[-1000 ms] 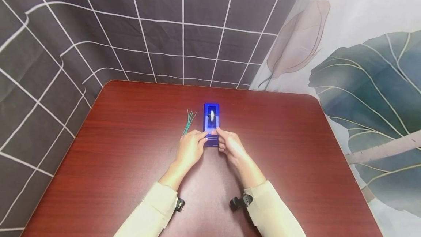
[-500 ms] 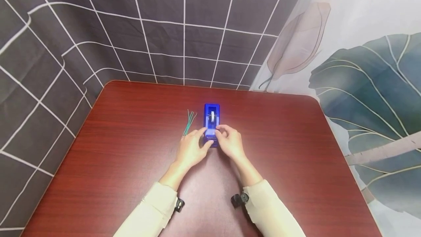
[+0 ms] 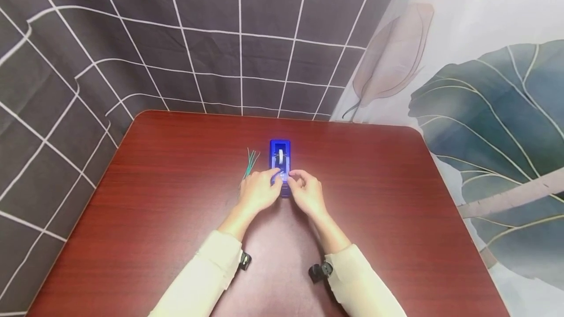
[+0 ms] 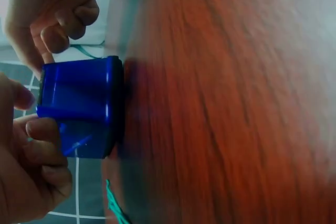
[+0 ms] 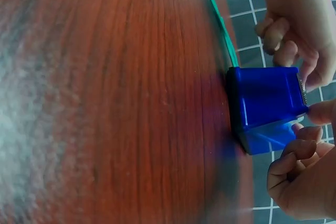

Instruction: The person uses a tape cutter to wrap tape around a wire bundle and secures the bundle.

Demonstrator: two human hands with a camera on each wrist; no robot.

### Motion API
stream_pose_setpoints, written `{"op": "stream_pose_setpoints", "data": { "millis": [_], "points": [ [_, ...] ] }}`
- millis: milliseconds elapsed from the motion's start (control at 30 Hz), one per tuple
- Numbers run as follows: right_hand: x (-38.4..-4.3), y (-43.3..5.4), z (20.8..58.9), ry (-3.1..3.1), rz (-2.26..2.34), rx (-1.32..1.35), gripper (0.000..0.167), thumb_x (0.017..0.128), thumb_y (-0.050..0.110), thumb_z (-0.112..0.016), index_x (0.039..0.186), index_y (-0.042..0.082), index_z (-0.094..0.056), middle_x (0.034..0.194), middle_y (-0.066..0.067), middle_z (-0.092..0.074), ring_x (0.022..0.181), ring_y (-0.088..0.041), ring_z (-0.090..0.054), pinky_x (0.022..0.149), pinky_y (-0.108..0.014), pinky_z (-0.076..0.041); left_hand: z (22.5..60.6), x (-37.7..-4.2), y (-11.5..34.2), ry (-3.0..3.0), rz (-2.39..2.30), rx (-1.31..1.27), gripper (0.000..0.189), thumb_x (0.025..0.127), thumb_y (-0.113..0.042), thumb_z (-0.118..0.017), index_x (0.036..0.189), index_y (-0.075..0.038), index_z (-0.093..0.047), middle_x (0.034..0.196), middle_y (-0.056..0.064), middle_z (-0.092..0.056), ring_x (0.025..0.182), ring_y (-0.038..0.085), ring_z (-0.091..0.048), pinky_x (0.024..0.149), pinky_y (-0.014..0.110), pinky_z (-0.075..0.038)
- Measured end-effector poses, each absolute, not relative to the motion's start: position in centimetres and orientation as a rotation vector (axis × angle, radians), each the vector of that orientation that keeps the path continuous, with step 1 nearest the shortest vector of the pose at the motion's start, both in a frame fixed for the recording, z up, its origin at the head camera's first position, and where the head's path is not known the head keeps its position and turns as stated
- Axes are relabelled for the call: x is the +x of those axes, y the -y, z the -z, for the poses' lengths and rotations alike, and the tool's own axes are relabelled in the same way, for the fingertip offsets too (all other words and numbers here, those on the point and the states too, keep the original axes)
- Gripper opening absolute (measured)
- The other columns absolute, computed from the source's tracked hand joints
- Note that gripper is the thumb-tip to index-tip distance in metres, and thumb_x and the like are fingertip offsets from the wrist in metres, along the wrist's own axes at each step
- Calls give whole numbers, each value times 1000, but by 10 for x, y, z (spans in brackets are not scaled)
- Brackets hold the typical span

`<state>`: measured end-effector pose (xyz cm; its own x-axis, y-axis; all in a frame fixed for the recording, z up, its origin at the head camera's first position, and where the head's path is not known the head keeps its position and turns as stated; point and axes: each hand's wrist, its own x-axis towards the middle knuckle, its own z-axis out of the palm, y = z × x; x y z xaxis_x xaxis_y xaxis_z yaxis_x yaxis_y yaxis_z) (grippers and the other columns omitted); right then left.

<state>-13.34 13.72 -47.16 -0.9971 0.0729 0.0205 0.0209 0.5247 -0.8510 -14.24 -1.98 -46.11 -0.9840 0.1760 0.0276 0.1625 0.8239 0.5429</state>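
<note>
A blue tape dispenser (image 3: pixel 273 147) with a white tape roll (image 3: pixel 281 156) stands on the table. In the head view, my left hand (image 3: pixel 257 191) reaches over its front left, thumb and index finger close together above the part before the roll. Whether they pinch the tape is hidden. My right hand (image 3: pixel 308 193) pinches the dispenser's front right edge with thumb and index finger. The right wrist view shows the toothed cutter (image 5: pixel 302 88), with the right thumb (image 5: pixel 321 112) at its corner. The other fingers of both hands are curled.
Several thin green strands (image 3: pixel 251 160) lie left of the dispenser, partly behind my left hand. The reddish wooden table (image 3: pixel 374 199) reaches back to a dark gridded curtain (image 3: pixel 211 48). A leaf-patterned curtain (image 3: pixel 484 111) hangs at the right.
My left thumb has shifted from the dispenser's front end up toward the tape, nearer the index finger. My right hand turned slightly earlier and stays at the right edge. The dispenser stays put.
</note>
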Motion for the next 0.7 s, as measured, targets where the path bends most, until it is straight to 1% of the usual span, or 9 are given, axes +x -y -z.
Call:
{"op": "stream_pose_setpoints", "data": {
  "millis": [33, 100, 167, 233, 333, 433, 500, 567, 700],
  "points": [
    [-134, -137, 471, 2698, -1496, -75, 23, 94, 13, -67, 114, 3, -72, 62, -2, -54, 53, -13, -46, 49, -26, -39, 462, -141, 20, -2998, -890, 276, 42, 99, -39, -51, 134, -23, -67, 105, 8, -76, 91, 31, -72, 76, 47, -54],
    [-137, -136, 470, 2703, -1469, -53, 23, 94, 14, -67, 113, 3, -73, 62, -1, -54, 52, -12, -46, 49, -26, -39, 465, -138, 21, -3053, -929, 283, 39, 98, -38, -54, 130, -21, -70, 83, 6, -74, 78, 27, -70, 71, 44, -54],
    [-141, -135, 468, 2721, -1400, -13, 23, 94, 16, -68, 113, 4, -74, 61, 0, -54, 52, -12, -47, 51, -27, -40, 469, -133, 23, -3104, -964, 297, 37, 97, -37, -59, 125, -19, -73, 63, -1, -63, 66, 21, -64, 65, 41, -53],
    [-145, -134, 464, 2766, -1276, 40, 24, 94, 19, -69, 113, 7, -76, 61, 0, -55, 53, -15, -49, 53, -30, -42, 473, -127, 24, -3136, -986, 318, 36, 95, -37, -63, 123, -17, -74, 55, -7, -51, 60, 15, -57, 61, 38, -51],
    [-151, -131, 457, 2860, -1014, 123, 24, 94, 27, -70, 112, 12, -77, 65, -1, -62, 62, -20, -59, 60, -38, -48, 476, -119, 26, -3168, -1000, 356, 37, 93, -38, -67, 121, -16, -74, 59, -13, -48, 57, 10, -52, 57, 35, -49],
    [-154, -125, 451, 2953, -749, 184, 26, 95, 33, -69, 111, 15, -78, 80, -5, -73, 76, -28, -69, 65, -46, -54, 477, -114, 28, -3185, -1012, 383, 38, 92, -38, -68, 121, -15, -74, 61, -12, -49, 57, 10, -51, 55, 33, -47],
    [-155, -121, 446, 2998, -594, 214, 26, 96, 35, -67, 107, 15, -79, 88, -8, -76, 81, -33, -72, 67, -49, -55, 477, -112, 28, -3188, -1025, 389, 38, 91, -37, -69, 121, -13, -74, 62, -11, -50, 57, 10, -51, 54, 32, -47],
    [-157, -117, 442, 3029, -461, 234, 27, 98, 35, -63, 101, 13, -78, 89, -13, -75, 80, -35, -71, 65, -49, -55, 476, -111, 28, -3193, -1022, 392, 38, 91, -36, -69, 120, -13, -74, 62, -11, -50, 57, 11, -52, 55, 32, -47],
    [-160, -107, 434, 3081, -270, 229, 33, 100, 34, -61, 87, 8, -75, 82, -16, -72, 72, -35, -70, 59, -47, -55, 477, -110, 28, -3191, -1010, 399, 39, 90, -36, -70, 121, -12, -74, 61, -11, -50, 58, 12, -54, 56, 33, -48]
  ]
}}
